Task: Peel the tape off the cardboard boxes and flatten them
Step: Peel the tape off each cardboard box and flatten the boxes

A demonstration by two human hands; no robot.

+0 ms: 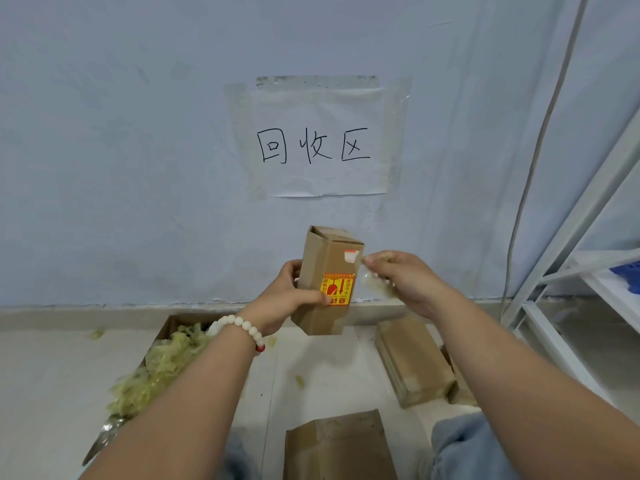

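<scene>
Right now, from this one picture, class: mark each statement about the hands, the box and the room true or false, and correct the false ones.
1. The left hand grips the cardboard box. True.
2. The right hand holds nothing. False: it pinches a strip of clear tape beside the box's right edge.
3. The bead bracelet is on the right wrist. False: it is on the left wrist.
4. Crumpled tape is heaped in an open carton on the floor, to the left. True.
5. A paper sign is taped to the wall. True.
</scene>
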